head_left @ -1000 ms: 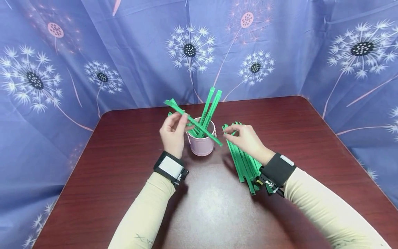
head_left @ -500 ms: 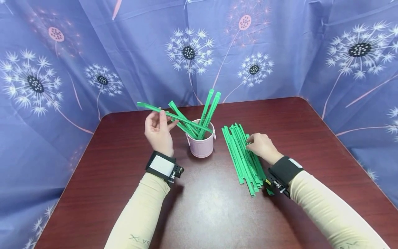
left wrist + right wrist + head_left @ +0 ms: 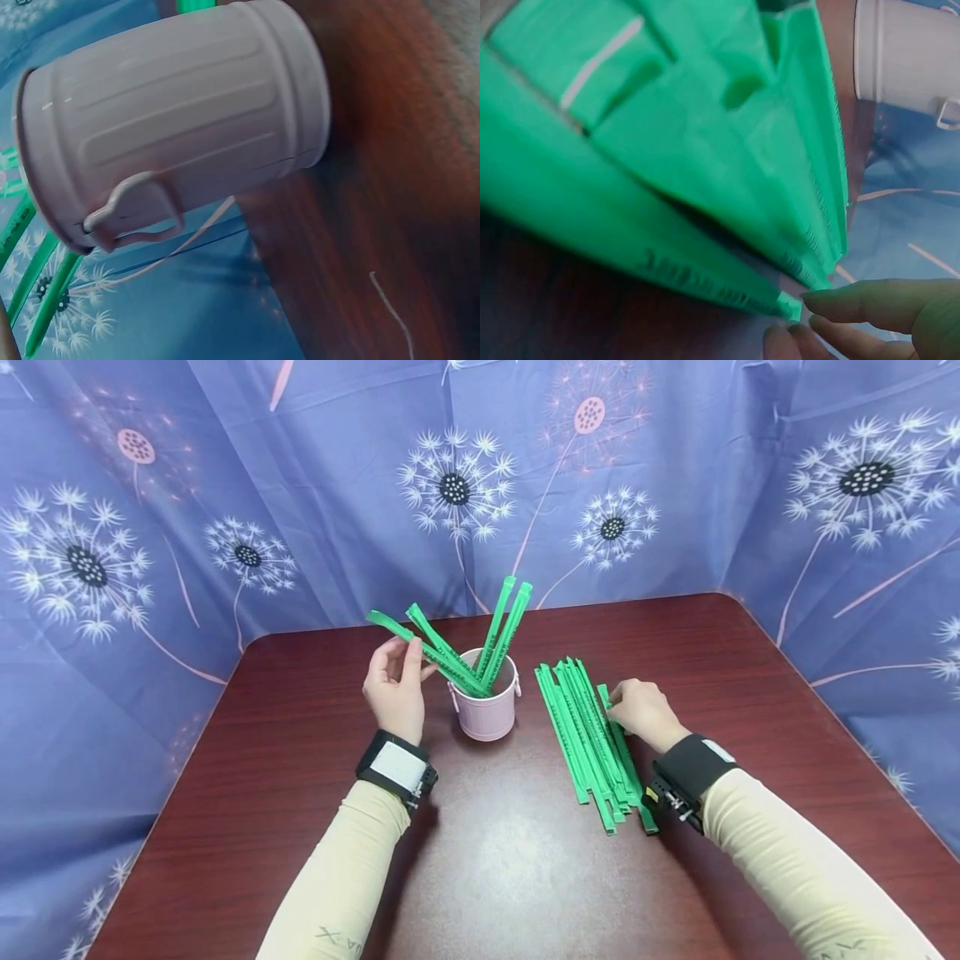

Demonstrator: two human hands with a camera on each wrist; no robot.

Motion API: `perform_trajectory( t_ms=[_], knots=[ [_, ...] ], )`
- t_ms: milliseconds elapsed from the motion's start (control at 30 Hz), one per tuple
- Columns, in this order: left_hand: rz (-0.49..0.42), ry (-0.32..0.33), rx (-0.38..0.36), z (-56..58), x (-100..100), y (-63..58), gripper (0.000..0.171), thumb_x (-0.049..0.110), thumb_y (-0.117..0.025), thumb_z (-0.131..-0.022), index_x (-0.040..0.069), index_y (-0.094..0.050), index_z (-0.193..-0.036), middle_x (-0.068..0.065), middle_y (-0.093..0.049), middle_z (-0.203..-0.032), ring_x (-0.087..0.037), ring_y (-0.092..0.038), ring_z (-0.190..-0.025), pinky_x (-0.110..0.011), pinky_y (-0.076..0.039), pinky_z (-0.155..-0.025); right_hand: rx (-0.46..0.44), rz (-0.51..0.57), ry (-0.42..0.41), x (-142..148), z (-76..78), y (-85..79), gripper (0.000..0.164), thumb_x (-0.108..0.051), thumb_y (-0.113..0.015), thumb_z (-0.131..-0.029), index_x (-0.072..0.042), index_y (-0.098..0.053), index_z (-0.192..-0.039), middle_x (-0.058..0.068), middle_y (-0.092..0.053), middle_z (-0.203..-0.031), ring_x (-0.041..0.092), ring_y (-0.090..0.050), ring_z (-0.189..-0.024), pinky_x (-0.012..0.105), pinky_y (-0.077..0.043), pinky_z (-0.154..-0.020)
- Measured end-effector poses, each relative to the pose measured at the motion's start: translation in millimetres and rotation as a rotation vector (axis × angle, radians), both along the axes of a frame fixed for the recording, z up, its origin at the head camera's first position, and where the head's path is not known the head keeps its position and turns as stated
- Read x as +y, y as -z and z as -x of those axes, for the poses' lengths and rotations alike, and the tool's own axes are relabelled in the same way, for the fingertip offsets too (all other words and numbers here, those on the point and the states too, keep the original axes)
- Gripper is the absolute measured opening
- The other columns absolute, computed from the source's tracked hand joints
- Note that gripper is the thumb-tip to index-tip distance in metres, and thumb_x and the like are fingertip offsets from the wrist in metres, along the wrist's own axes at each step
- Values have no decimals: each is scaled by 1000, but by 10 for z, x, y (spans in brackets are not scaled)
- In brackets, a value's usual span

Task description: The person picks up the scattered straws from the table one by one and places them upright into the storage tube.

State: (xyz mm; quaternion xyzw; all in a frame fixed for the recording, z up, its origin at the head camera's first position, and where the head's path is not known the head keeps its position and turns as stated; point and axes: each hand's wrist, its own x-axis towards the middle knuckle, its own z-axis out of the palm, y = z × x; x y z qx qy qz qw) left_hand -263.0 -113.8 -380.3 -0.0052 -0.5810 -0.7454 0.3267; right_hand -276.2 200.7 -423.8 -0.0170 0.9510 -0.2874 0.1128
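My left hand (image 3: 397, 693) pinches a green paper-wrapped stick (image 3: 388, 623) between thumb and fingers; its lower end slants into a pink bucket (image 3: 486, 720) with small side handles. Several more such sticks lean in the bucket, fanned left and right. My right hand (image 3: 648, 714) is at the right side of a pile of green sticks (image 3: 577, 727). Its bent fingers pinch the upper end of the outermost stick (image 3: 627, 762), which bears dark lettering in the right wrist view, with the fingertips at its tip. The left wrist view shows the bucket's side and one handle.
Everything stands on a dark reddish-brown table (image 3: 495, 860). A blue curtain (image 3: 337, 485) printed with dandelions hangs behind its far edge and at the sides. A black band with a camera is strapped to each wrist.
My left hand moved left, then back right, lowering its stick's end into the bucket. My right hand came down to the pile's right side, where the outermost stick now lies slightly apart.
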Motion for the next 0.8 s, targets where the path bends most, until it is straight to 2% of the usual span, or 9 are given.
perform_trajectory(
  t_ms=[167, 300, 433, 567, 800],
  knots=[
    [84, -2, -75, -6, 18, 63, 24, 8, -70, -91, -10, -66, -107, -20, -71, -99, -6, -69, -78, -32, -61, -72, -52, -2, 4, 50, -15, -6, 31, -7, -61, -89, 11, -62, -115, 33, -63, -112, 24, -69, -66, 34, -57, -61],
    [161, -19, -152, -10, 20, 114, 25, 12, -73, -90, -7, -69, -106, -22, -73, -99, -8, -70, -73, -29, -60, -68, -102, 9, 17, 51, -15, -4, 26, -8, -64, -90, 10, -62, -109, 32, -63, -109, 24, -69, -65, 34, -59, -60],
    [244, -37, -216, -16, 16, 164, 23, 15, -75, -89, -3, -72, -103, -20, -74, -97, -24, -73, -76, -23, -58, -62, -130, 15, 24, 40, -1, 8, 22, -8, -63, -91, 9, -64, -104, 30, -63, -105, 22, -69, -65, 34, -59, -60],
    [285, -44, -250, -19, 9, 204, 23, 15, -75, -88, -2, -73, -102, -20, -74, -96, -39, -70, -82, -19, -56, -58, -138, 24, 21, 42, 6, 25, 22, -7, -62, -91, 9, -64, -106, 30, -64, -104, 22, -68, -65, 35, -59, -60],
    [342, -61, -311, -18, 4, 234, 22, 18, -75, -88, 0, -74, -101, -17, -75, -93, -33, -70, -72, -18, -55, -55, -157, 10, 35, 37, 18, 22, 13, -8, -62, -90, 3, -68, -86, 21, -68, -84, 19, -69, -59, 35, -59, -60]
  ],
)
